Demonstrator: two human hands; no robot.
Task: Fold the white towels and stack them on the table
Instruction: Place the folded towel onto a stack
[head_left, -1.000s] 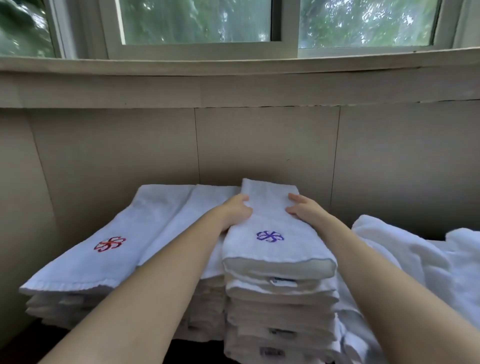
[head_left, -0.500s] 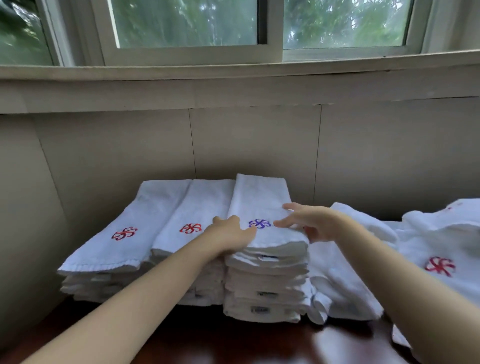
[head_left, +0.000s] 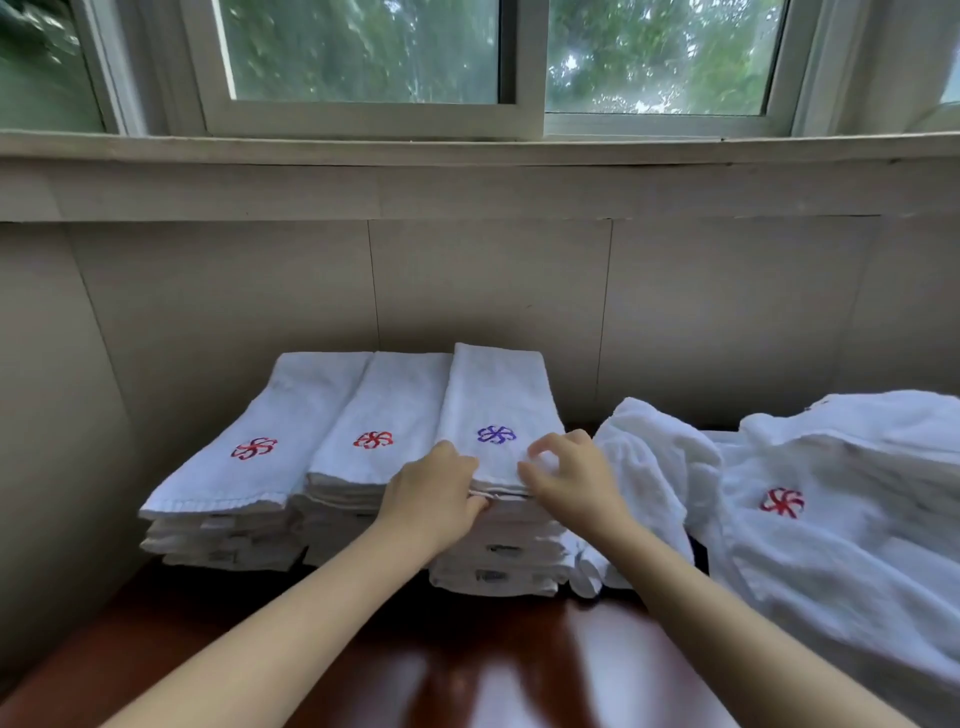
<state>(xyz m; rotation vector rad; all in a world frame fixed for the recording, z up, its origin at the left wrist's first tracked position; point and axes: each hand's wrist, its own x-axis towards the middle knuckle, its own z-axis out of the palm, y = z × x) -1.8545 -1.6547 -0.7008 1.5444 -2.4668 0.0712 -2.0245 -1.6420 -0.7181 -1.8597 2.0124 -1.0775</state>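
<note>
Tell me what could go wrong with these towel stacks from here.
1. The left hand grips the front edge of the top towel on the right stack; a tug could skew its layers.
2. The unfolded pile lies against that stack; pulling a towel from it might drag the stack sideways.

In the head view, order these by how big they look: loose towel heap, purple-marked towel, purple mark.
1. loose towel heap, though it lies nearer.
2. purple-marked towel.
3. purple mark.
</note>
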